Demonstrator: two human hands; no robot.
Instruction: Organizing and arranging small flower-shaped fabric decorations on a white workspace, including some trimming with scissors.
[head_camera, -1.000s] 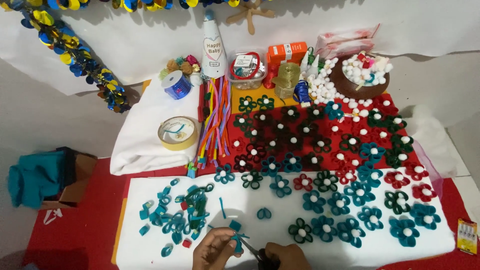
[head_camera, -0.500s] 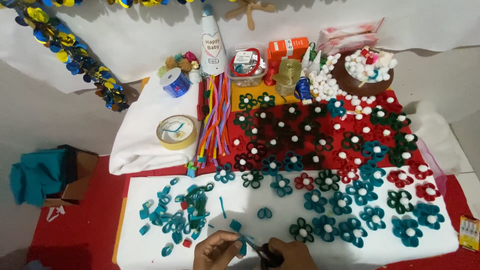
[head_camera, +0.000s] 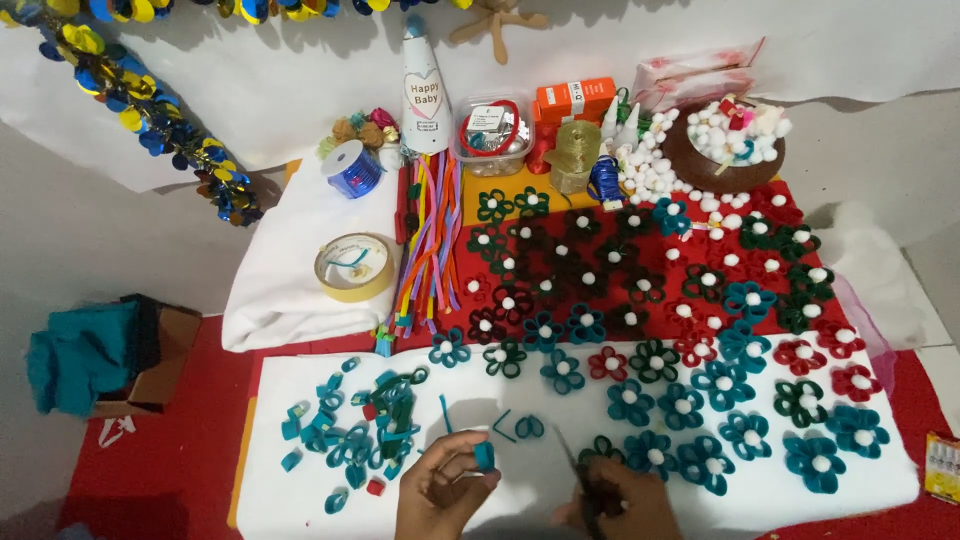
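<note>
Left hand (head_camera: 440, 490) at the bottom edge of the head view, fingers curled in, pinching a small teal felt loop (head_camera: 484, 456) between thumb and fingertips. The loop stands roughly upright, long axis near vertical, sitting just above the white felt sheet (head_camera: 520, 500). Right hand (head_camera: 620, 505) just beside it, closed around dark scissors (head_camera: 580, 480); the blades run up and slightly left, tips toward the middle of the sheet. Blade gap too dark to tell.

Just above the hands, a teal strip (head_camera: 445, 412) lies near vertical, and a bent teal strip (head_camera: 502, 426) lies beside a small teal loop (head_camera: 530, 427). Left of the hands, a pile of teal loops (head_camera: 360, 435) with a few red bits. To the right, rows of finished teal, red and green flowers with white pom-pom centres (head_camera: 680, 405) cover the sheet and the red surface (head_camera: 170, 460) beyond. Further back: masking tape roll (head_camera: 355, 266), bundle of coloured pipe cleaners (head_camera: 430, 240), party hat cone (head_camera: 424, 90), bowl of pom-poms (head_camera: 725, 155).
</note>
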